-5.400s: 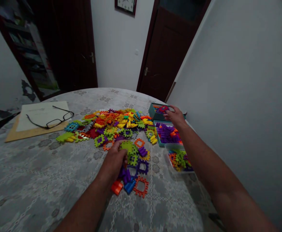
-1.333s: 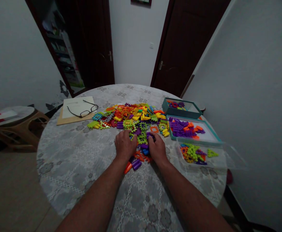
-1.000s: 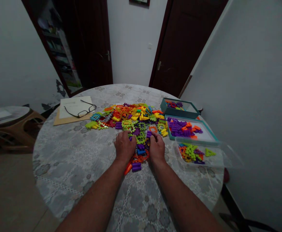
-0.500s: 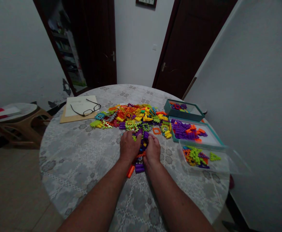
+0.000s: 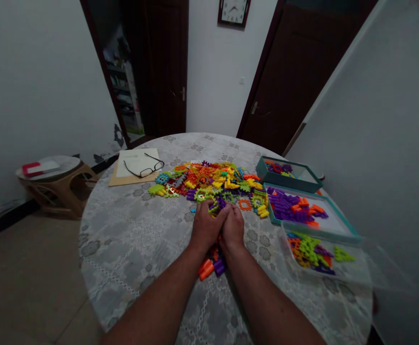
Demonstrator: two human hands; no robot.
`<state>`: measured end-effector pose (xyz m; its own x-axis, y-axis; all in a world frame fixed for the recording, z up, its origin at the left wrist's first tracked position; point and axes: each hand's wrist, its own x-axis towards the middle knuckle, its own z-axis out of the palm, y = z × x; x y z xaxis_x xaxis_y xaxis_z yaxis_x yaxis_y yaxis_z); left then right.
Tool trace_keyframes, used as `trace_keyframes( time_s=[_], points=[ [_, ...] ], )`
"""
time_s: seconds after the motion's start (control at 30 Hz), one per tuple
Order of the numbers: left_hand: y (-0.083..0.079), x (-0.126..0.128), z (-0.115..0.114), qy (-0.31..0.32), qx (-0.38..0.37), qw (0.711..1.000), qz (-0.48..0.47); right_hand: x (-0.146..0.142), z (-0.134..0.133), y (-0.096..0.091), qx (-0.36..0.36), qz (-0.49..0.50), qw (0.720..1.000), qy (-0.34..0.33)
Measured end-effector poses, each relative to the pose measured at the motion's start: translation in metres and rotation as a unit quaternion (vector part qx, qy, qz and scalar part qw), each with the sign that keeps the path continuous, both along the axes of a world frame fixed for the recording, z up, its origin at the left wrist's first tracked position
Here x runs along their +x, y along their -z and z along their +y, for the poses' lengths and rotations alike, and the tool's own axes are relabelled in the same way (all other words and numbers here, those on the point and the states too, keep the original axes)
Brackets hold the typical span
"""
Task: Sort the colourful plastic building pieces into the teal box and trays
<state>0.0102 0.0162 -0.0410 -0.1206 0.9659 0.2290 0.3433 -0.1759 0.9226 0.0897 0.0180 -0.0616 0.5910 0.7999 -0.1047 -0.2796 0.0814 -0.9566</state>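
Observation:
My left hand (image 5: 205,226) and my right hand (image 5: 233,227) are close together over the near middle of the table, with their fingers curled inward. Between them they grip a built cluster of coloured plastic building pieces (image 5: 222,203), with purple and lime green showing at its far side. My palms hide most of it. Under my wrists, orange tube pieces (image 5: 206,269) and a purple tube piece (image 5: 220,266) stick out toward me; whether they are joined to the cluster I cannot tell. Just beyond my fingers spreads a pile of loose building pieces (image 5: 216,178).
At the right stand a dark green box (image 5: 291,181) of pieces, a teal-rimmed tray (image 5: 338,218) with purple and orange tubes, and a clear plastic tub (image 5: 353,273) with more pieces. Glasses (image 5: 146,171) lie on papers (image 5: 130,160) at the left. A stool (image 5: 62,191) stands beyond the table.
The view has tilted up and swung left, so the table appears lower and farther right. My hands have drawn closer together, covering more of the cluster between them.

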Motion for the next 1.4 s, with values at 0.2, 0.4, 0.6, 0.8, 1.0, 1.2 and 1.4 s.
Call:
trace_keyframes(
  time_s=[0.2, 0.4, 0.6, 0.8, 1.0, 1.2, 1.4],
  points=[
    [-0.005, 0.004, 0.0, 0.019, -0.016, 0.996, -0.082, 0.009, 0.007, -0.009, 0.027, -0.062, 0.998, -0.002],
    [-0.001, 0.007, 0.004, 0.003, -0.032, 0.991, -0.13, 0.007, 0.005, -0.012, 0.052, -0.142, 0.988, 0.007],
    [0.001, 0.013, 0.006, -0.014, -0.037, 0.991, -0.126, 0.007, 0.001, -0.013, 0.091, -0.182, 0.979, -0.001],
    [-0.001, 0.018, 0.01, 0.016, -0.04, 0.99, -0.134, 0.015, 0.003, -0.01, 0.1, -0.173, 0.98, 0.009],
    [-0.003, 0.014, 0.015, 0.082, -0.056, 0.983, -0.152, 0.025, 0.013, -0.003, 0.089, -0.109, 0.99, 0.031],
    [-0.001, 0.009, 0.014, 0.077, -0.04, 0.986, -0.14, 0.03, 0.018, 0.009, 0.125, 0.013, 0.992, 0.007],
    [-0.001, 0.01, 0.012, 0.071, -0.042, 0.987, -0.141, 0.02, 0.005, -0.008, 0.117, -0.07, 0.991, 0.01]
  ],
)
